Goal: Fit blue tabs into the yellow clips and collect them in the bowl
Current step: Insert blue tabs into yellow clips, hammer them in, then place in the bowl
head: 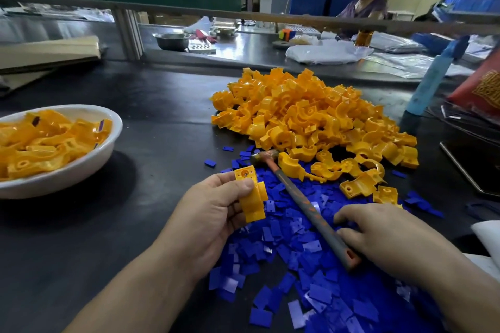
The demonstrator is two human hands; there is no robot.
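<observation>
— Blue tabs [297,257] lie under our right grip [384,235], fingers loose, holding nothing. How far are we?
— Our left grip [213,213] pinches one yellow clip [251,197]; bowl [115,127] left of it part-filled, clip pile [311,116] beyond it large.

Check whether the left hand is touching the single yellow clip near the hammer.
Touching. The head view shows the left hand holding the yellow clip, with the thumb pressed across the clip's middle and the fingers curled behind it.

Yellow clip [250,194] upright in my left hand [213,213], just over the blue tabs [284,251] spread flat on the table. Big clip heap [311,113] behind them. White bowl [89,162] far left holds clips w/ tabs in.
</observation>
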